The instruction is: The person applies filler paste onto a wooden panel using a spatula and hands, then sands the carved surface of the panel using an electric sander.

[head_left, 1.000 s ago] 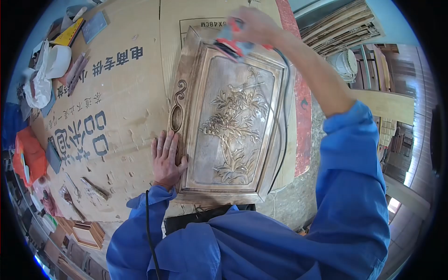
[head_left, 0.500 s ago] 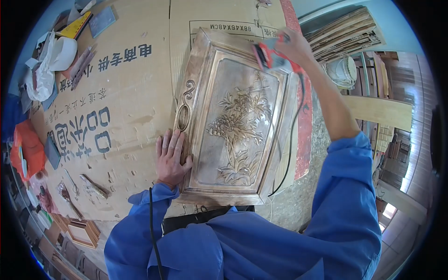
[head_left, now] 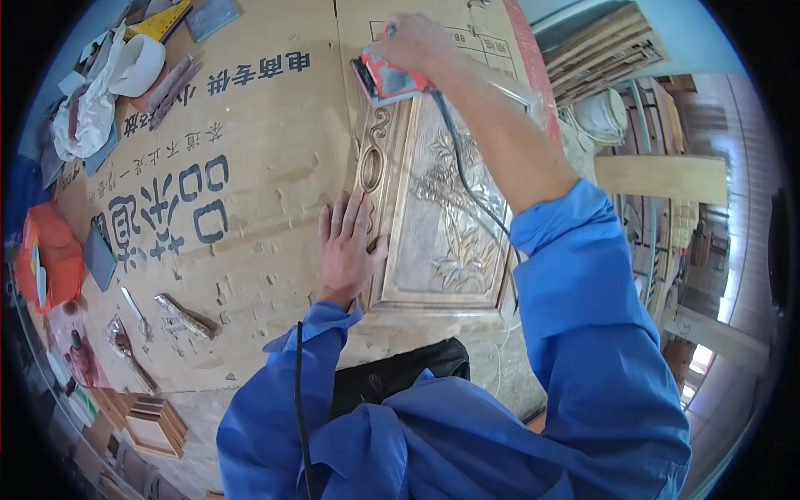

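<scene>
A carved wooden panel (head_left: 414,250) with raised flowers and a moulded frame lies on the cardboard. My right hand (head_left: 421,43) grips a red electric sander (head_left: 393,79) at the panel's far left corner; the sander hides that corner. From the tool a dark power cord (head_left: 460,167) runs back over the carving towards my right sleeve. My left hand (head_left: 347,254) lies flat with fingers stretched, against the panel's left edge below an oval scroll ornament (head_left: 372,169). My right forearm covers part of the panel's right side.
Printed cardboard (head_left: 275,167) covers the table. Brushes (head_left: 132,354) and a wrapped tool (head_left: 185,317) lie at the left, near a red bag (head_left: 50,254). A white roll (head_left: 140,65) stands far left. Wooden boards (head_left: 604,54) and a white bucket (head_left: 602,117) are at the right.
My right hand has carried the sander from the panel's far right corner leftward to its far left corner. The cord now crosses the carving. My left hand stays at the left edge.
</scene>
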The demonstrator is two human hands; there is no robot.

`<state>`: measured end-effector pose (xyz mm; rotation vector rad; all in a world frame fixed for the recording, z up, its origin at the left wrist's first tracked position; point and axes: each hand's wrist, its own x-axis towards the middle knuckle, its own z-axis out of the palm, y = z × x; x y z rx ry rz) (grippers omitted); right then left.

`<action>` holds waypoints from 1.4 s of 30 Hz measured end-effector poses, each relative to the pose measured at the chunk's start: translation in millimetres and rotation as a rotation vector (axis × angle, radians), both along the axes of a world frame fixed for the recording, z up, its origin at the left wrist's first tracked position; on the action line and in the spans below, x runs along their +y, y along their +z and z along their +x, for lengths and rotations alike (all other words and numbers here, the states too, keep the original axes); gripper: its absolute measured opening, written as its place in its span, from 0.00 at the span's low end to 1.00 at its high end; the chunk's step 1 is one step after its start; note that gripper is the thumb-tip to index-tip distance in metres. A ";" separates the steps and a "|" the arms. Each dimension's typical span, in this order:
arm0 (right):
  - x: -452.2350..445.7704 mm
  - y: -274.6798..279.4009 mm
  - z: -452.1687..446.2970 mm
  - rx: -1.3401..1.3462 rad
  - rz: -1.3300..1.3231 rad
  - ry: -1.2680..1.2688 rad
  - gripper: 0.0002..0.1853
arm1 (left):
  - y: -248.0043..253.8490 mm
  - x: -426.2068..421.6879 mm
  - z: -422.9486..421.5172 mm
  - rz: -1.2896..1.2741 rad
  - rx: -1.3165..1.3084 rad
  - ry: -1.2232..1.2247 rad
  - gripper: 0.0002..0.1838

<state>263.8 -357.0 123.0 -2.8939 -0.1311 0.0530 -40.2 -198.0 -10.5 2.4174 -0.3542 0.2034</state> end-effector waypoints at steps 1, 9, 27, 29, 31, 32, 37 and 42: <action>8.4 0.0 -18.9 0.022 -0.024 -0.036 0.17 | -0.9 4.5 -10.5 -0.016 -0.006 -0.012 0.43; 59.1 9.3 -220.6 0.063 0.012 -0.213 0.14 | 0.7 70.7 -132.5 -0.156 0.078 -0.160 0.41; 66.4 21.5 -507.7 0.074 0.075 -0.339 0.19 | 21.8 133.2 -123.3 -0.295 0.384 -0.159 0.35; 27.4 14.7 -516.7 0.094 0.041 -0.422 0.19 | 17.2 120.6 -117.9 -0.194 0.304 -0.275 0.36; -13.6 12.8 -524.4 0.092 0.013 -0.572 0.18 | 13.6 109.8 -119.0 -0.143 0.271 -0.349 0.37; -34.7 13.9 -525.5 0.076 0.024 -0.659 0.16 | 12.7 105.0 -118.0 -0.078 0.234 -0.404 0.38; -123.3 17.4 -521.9 0.149 0.083 -0.935 0.20 | 8.2 94.4 -111.3 0.112 0.139 -0.558 0.41; -89.4 15.2 -514.5 0.141 0.012 -0.708 0.24 | 10.7 91.0 -101.5 0.133 0.178 -0.588 0.44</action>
